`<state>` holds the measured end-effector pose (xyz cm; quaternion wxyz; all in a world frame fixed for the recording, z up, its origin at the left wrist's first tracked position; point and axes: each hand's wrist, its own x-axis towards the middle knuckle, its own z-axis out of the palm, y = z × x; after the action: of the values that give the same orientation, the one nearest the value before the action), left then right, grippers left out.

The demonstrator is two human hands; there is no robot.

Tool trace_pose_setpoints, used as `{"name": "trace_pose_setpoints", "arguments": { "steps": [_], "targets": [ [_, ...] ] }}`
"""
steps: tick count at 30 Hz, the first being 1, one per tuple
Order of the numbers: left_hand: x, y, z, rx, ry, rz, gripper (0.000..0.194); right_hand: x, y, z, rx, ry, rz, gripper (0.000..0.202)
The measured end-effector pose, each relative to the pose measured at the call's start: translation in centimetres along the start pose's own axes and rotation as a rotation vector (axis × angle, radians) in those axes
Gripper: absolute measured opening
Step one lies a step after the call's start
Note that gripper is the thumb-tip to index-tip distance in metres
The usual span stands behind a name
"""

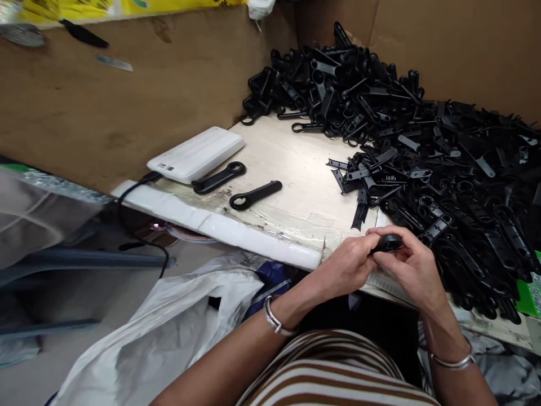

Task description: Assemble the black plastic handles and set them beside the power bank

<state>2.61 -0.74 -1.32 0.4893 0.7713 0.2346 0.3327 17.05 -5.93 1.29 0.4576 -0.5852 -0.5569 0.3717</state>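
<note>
Between my two hands, over the table's front edge, is a black plastic handle part [387, 243] with a rounded end. My left hand [353, 262] is closed around its left end, and the fingers hide much of it. The thumb and fingers of my right hand [408, 262] pinch the rounded end. Two similar black ring-ended parts, one [256, 195] nearer the middle and another [220, 177] against a white power bank, lie on the table to the left. Just beyond my hands begins a heap of loose black parts [380, 129].
The white power bank [196, 153] has a black cable [122, 206] hanging over the padded white table edge [220, 225]. Cardboard walls [169, 84] bound the table at the back and left. A white plastic bag [169, 332] hangs below the edge. Something green [528, 299] sits at the right.
</note>
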Motion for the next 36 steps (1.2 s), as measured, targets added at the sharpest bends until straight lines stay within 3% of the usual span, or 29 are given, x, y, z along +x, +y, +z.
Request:
{"name": "trace_pose_setpoints", "arguments": {
  "steps": [8,13,16,18,20,22,24,26,29,31,34,36],
  "targets": [
    [0.3,-1.7,0.4,0.140,-0.082,-0.091,0.017,0.0,1.7,0.2,-0.214,0.079,-0.063,0.010],
    [0.4,-0.6,-0.1,0.081,-0.074,-0.099,0.018,0.5,2.5,0.2,-0.179,0.019,-0.036,0.027],
    [0.1,1.0,-2.6,0.155,-0.001,-0.123,0.025,0.9,2.4,-1.5,-0.210,0.039,-0.038,0.041],
    [-0.2,1.2,-5.1,0.376,0.092,-0.195,0.030,1.2,2.2,-3.2,-0.329,0.121,-0.037,0.035],
    [-0.6,0.4,-7.7,0.724,0.187,-0.298,0.033,1.6,1.8,-4.9,-0.538,0.201,-0.068,0.025],
    [-1.0,-1.0,-9.8,1.045,0.189,-0.392,0.033,2.2,1.3,-5.9,-0.786,0.225,-0.152,0.020],
    [-1.4,-2.3,-11.1,1.219,0.177,-0.456,0.031,2.8,0.8,-6.1,-1.018,0.198,-0.212,0.017],
    [-1.7,-3.0,-11.6,1.268,0.190,-0.468,0.029,3.3,0.4,-5.5,-1.225,0.134,-0.182,0.017],
    [-1.7,-2.4,-11.3,1.207,0.250,-0.411,0.027,3.8,0.2,-4.7,-1.433,0.096,-0.118,0.013],
    [-1.4,-1.3,-10.3,1.056,0.298,-0.329,0.026,3.8,0.1,-4.8,-1.416,0.125,-0.146,0.010],
    [-0.5,0.6,-7.7,0.570,0.351,-0.208,0.026,3.5,-0.1,-5.7,-1.194,0.163,-0.299,0.010],
    [0.2,1.3,-5.3,0.123,0.321,-0.242,0.032,3.0,-0.3,-5.9,-1.051,0.119,-0.445,0.011]
  ]
}}
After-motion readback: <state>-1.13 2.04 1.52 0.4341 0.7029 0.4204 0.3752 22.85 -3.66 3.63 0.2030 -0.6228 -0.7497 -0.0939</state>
